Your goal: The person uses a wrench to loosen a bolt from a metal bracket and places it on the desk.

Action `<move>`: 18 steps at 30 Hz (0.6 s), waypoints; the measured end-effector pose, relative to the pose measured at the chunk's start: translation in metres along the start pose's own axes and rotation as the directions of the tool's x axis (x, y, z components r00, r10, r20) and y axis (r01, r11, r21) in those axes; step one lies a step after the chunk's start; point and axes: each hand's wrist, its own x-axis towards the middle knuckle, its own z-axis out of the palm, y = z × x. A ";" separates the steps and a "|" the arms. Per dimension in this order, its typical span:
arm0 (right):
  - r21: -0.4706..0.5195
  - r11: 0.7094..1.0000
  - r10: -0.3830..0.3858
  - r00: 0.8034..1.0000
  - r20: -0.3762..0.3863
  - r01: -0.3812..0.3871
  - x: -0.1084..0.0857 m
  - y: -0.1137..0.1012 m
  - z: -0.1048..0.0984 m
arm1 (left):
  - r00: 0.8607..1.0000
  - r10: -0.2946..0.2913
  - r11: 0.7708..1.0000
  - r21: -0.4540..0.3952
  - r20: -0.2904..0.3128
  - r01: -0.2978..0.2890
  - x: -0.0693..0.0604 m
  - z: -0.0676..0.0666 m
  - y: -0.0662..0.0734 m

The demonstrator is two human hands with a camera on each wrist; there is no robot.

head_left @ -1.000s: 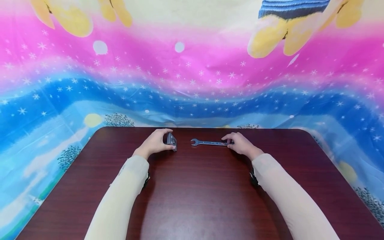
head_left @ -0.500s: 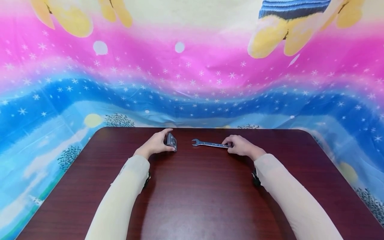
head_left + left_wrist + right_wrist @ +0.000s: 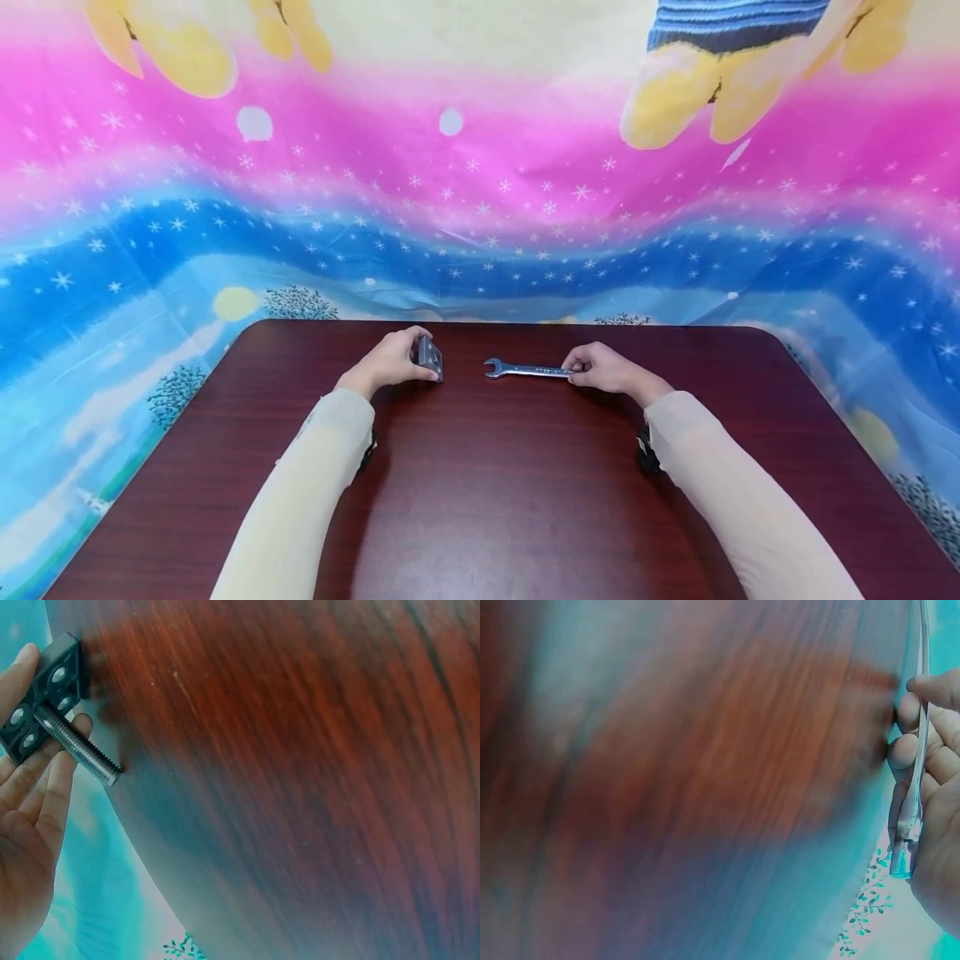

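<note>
My left hand [image 3: 386,360] grips a dark square plate [image 3: 431,358] by its edges, near the far edge of the table. In the left wrist view a threaded rod [image 3: 81,746] sticks out from the middle of that plate [image 3: 69,656], among several round holes. My right hand [image 3: 609,368] pinches a silver wrench [image 3: 525,370] between thumb and fingers. Its open-ended head points left toward the plate, with a gap between them. The right wrist view has the wrench [image 3: 922,742] nearly edge-on, its other end lying by the palm.
A dark red-brown wooden table [image 3: 480,483] with rounded far corners lies under both hands. Behind it hangs a colourful printed cloth [image 3: 480,167], reaching down around the table's sides. Dark bands [image 3: 648,450] are worn at both wrists.
My right hand has moved slightly right and toward me, drawing the wrench along, and its fingers have closed more on the handle. The left hand and plate have stayed almost in place.
</note>
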 end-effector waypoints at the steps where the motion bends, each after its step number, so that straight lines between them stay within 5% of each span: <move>1: 0.006 1.000 -0.001 1.000 0.002 0.001 -0.001 0.001 0.000 | 1.000 0.000 1.000 0.002 0.000 0.000 -0.001 0.000 0.001; 9: 0.039 0.999 -0.002 0.999 -0.034 0.003 -0.008 0.003 0.004 | 1.000 0.016 1.000 0.005 -0.002 -0.016 -0.003 0.002 0.012; 18: -0.012 1.000 -0.004 0.995 -0.096 0.003 -0.020 0.002 0.002 | 0.993 0.120 0.992 0.043 -0.005 -0.119 -0.007 -0.001 0.029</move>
